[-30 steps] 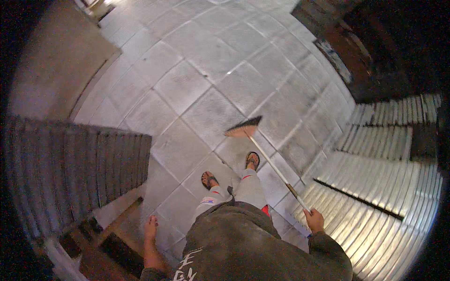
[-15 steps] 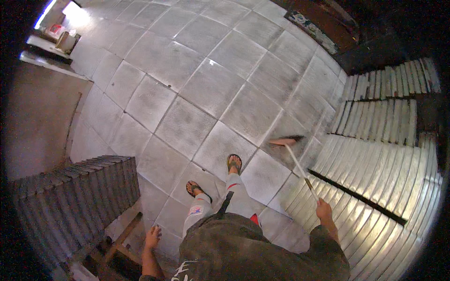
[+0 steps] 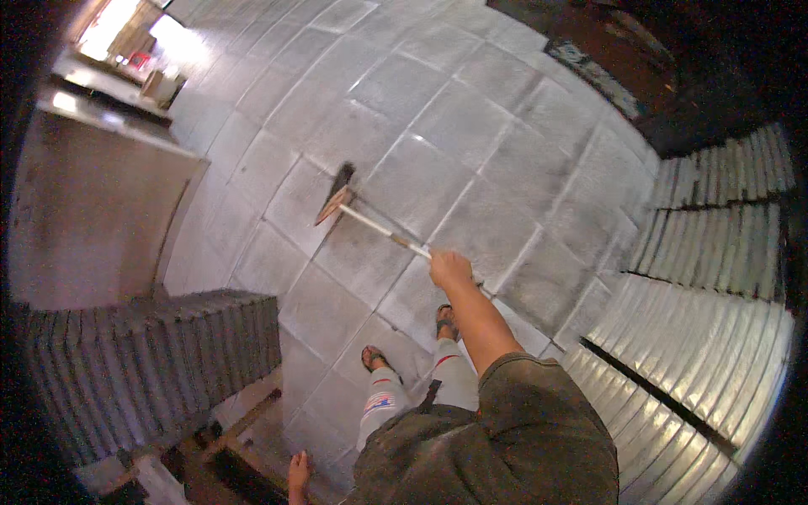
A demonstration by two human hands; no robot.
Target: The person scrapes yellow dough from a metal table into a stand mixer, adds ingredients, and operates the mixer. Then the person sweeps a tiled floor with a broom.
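Note:
My right hand (image 3: 451, 268) is closed around the handle end of a broom (image 3: 370, 221), my arm stretched forward over the floor. The broom has a white stick, a pinkish-brown head and dark bristles. Its head rests on the grey tiled floor (image 3: 404, 93), ahead and to the left of my feet. Low in the picture, my left hand (image 3: 299, 471) hangs beside my left leg, fingers loosely extended, with nothing visible in it.
To the left stands a row of dark upright slabs (image 3: 151, 362), with a brown panel (image 3: 93, 202) beyond. Stacks of pale, shiny slabs (image 3: 699, 337) line the right side. A dark reddish-brown object (image 3: 614, 50) lies at the far right. Wooden pieces (image 3: 244, 454) are near my left hand.
My right hand has swung the broom from the right, beside the pale slabs, across to the left and farther forward. My left hand has dropped lower in view.

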